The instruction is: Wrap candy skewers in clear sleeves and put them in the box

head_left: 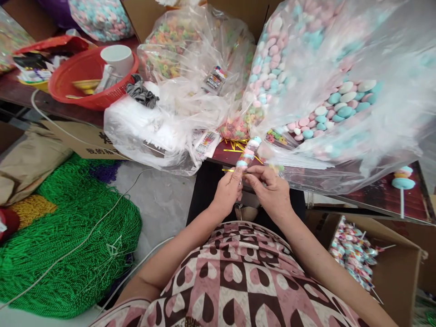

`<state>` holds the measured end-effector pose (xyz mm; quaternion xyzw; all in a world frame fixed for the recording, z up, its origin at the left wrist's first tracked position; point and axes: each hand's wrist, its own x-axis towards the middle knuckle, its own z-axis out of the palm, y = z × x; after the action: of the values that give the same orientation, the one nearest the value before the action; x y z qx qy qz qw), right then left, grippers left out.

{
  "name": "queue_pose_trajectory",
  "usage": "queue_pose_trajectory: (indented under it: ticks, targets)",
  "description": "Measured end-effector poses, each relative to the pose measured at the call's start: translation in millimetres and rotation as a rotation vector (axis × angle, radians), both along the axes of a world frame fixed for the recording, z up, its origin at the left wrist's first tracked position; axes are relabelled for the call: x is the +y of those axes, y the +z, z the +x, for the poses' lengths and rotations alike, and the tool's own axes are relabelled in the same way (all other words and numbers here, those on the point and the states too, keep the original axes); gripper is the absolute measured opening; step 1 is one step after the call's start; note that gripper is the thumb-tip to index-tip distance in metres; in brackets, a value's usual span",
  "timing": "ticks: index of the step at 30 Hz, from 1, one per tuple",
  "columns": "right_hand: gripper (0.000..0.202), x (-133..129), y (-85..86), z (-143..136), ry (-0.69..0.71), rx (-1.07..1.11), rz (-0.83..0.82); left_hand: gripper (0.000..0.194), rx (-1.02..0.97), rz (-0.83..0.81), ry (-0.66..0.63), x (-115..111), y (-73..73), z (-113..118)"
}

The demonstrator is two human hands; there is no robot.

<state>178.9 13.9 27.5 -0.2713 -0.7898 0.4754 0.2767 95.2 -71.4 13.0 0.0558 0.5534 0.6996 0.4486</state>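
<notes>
My left hand is closed around the lower end of a candy skewer in a clear wrapper, with pink, white and blue pieces stacked on it. The skewer tilts up and away over the table's front edge. A gold twist tie crosses its neck and sticks out left past my left thumb. My right hand is pinched at the other side of the neck, where the tie's other end is mostly covered by the fingers. More gold twist ties lie loose on the red table just beyond.
Big clear bags of pastel candies and gummy rings cover the table. A red basket holds a white cup. A finished candy stick lies at the right corner. Below are a carton of wrapped sticks and green bead strings.
</notes>
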Motion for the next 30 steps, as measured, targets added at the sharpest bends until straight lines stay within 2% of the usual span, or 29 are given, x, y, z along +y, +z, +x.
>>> queue_pose_trajectory:
  ticks: [3,8,13,17,21,24,26,30]
  targets:
    - [0.014,-0.3,2.5,1.8,-0.035,0.012,-0.123,0.04,0.052,0.134,-0.041,1.1,0.1,-0.7]
    - [0.016,4.2,-3.0,6.4,-0.044,0.038,-0.364,0.042,-0.051,0.167,-0.097,2.0,8.5,1.7]
    - [0.025,10.9,-11.8,11.7,-0.002,0.093,-0.4,0.041,-0.235,0.244,-0.311,-2.6,16.9,-0.9]
    - [0.017,17.8,-3.2,17.9,0.115,0.131,-0.553,0.038,-0.361,0.234,-0.495,-8.0,18.9,-3.8]
    - [0.047,24.3,4.5,28.8,0.341,0.148,-0.74,0.041,-0.484,0.231,-0.668,-9.7,20.3,-0.7]
    - [0.032,25.7,-1.5,34.1,0.461,0.135,-0.809,0.042,-0.545,0.223,-0.709,-8.6,20.3,2.3]
    - [0.02,24.7,-9.4,33.3,0.378,0.139,-0.779,0.041,-0.553,0.222,-0.666,-7.2,19.8,4.0]
    - [0.022,20.1,-21.9,24.4,0.076,0.163,-0.638,0.039,-0.521,0.213,-0.492,-2.8,18.8,7.9]
